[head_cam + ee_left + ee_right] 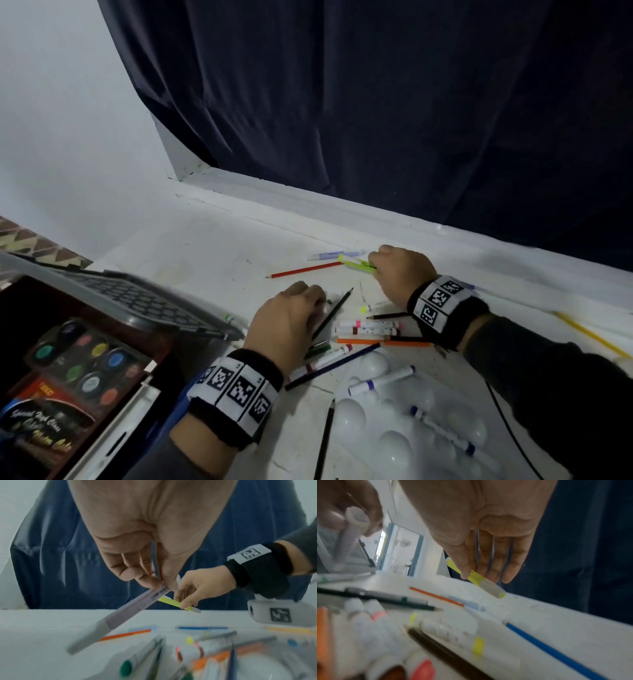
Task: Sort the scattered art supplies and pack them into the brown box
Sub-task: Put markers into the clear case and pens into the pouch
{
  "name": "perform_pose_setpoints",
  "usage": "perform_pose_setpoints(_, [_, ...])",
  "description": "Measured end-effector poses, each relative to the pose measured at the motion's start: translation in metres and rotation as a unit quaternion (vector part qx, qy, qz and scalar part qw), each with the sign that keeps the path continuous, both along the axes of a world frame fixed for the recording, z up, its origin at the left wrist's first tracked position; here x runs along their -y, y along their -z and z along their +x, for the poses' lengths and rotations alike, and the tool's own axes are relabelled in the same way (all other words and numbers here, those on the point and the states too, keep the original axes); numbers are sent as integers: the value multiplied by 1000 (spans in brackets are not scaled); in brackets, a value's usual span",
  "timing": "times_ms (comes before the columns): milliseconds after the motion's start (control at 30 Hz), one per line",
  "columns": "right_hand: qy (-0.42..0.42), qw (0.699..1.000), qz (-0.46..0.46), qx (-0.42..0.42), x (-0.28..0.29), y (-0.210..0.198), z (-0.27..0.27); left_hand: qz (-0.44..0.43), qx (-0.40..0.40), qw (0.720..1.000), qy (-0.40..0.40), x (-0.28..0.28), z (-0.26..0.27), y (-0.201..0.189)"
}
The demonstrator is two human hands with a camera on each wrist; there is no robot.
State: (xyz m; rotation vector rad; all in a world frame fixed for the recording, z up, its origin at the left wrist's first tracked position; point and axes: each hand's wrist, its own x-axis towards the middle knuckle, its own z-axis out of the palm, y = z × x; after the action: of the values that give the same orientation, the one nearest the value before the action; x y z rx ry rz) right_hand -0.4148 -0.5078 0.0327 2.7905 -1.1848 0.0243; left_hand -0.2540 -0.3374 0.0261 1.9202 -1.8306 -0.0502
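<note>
Now | L hand (137, 566): grips grey marker (120, 616) | R hand (399, 270): pinches yellow highlighter (358, 264)

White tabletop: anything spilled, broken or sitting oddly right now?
Nothing looks spilled or broken. Markers and pencils lie scattered at all angles on the white tabletop, which is the unsorted mess itself. One blue-capped white marker rests askew on the white plastic paint palette. The brown box already holds a round-pan watercolour set.

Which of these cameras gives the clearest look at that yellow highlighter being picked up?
The right wrist view: the yellow highlighter is large, pinched in the right hand, its grey cap showing. The head view shows it small and partly hidden; the left wrist view shows it further off, under the fingers.
</note>
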Motion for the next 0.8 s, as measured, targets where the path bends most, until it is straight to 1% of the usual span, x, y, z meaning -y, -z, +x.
perform_pose_setpoints(100, [1,997,-5,72,-31,-26,-24,-85,-53,994,36,-12,-9,-21])
perform_pose_setpoints(200, [5,988,18,152,-73,-54,-52,-133,-145,979,51,-37,-26,-48])
perform_pose_setpoints(267, [18,974,47,220,-109,-70,-73,-144,-225,963,38,-58,-33,-61])
perform_pose_setpoints(333, [50,943,102,313,-146,-82,-94,-126,-298,946,27,-80,-36,-68])
perform_pose_setpoints(400, [85,901,165,391,-182,-84,-113,-105,-364,925,40,-105,-38,-71])
perform_pose_setpoints(467, [104,858,246,439,-215,-77,-127,-88,-428,898,49,-130,-40,-70])
perform_pose_setpoints(533, [120,816,312,472,-242,-63,-136,-64,-469,880,46,-154,-43,-63])
perform_pose_setpoints(567, [129,802,327,482,-252,-55,-139,-48,-480,875,47,-165,-43,-57])
perform_pose_setpoints(633, [135,790,338,494,-269,-39,-143,-12,-497,866,55,-183,-43,-46])
perform_pose_setpoints(700, [136,776,349,508,-281,-28,-145,14,-498,865,62,-197,-43,-35])
perform_pose_setpoints(800, [152,752,369,525,-291,-16,-148,36,-515,855,46,-211,-43,-25])
